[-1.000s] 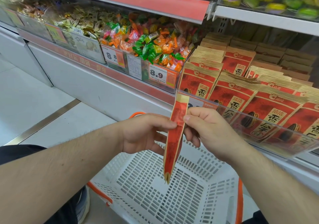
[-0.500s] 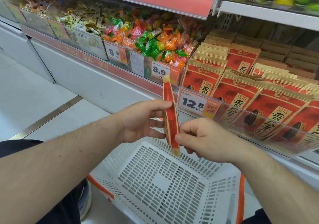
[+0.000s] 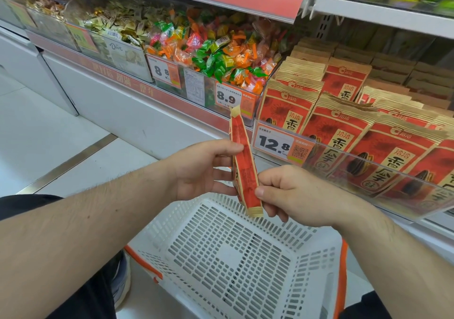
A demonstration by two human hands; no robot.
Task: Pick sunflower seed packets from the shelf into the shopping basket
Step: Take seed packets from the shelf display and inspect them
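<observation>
In the lower centre of the frame stands a white shopping basket (image 3: 235, 264) with slotted walls and orange handles, and nothing lies on its bottom. Just above its far rim, both forearms reach in from the lower corners and meet in the middle of the frame. The left hand (image 3: 204, 169) has its thumb on the upper half of a sunflower seed packet (image 3: 244, 164) and its fingers curled behind it, so it grips the packet. The right hand (image 3: 292, 196) pinches the lower end of the same packet between thumb and bent fingers. The packet is seen almost edge-on, red with tan ends. Its long axis is nearly upright, with the top end leaning a little to the left and the bottom end pointing down toward the basket. Farther back, at the right of the frame, the shelf (image 3: 383, 164) holds rows of red seed packets (image 3: 344, 127) behind a clear front rail with a price tag (image 3: 277, 142) reading 12.8. In the upper centre, a bin of wrapped candies (image 3: 221, 51) is beside them.
</observation>
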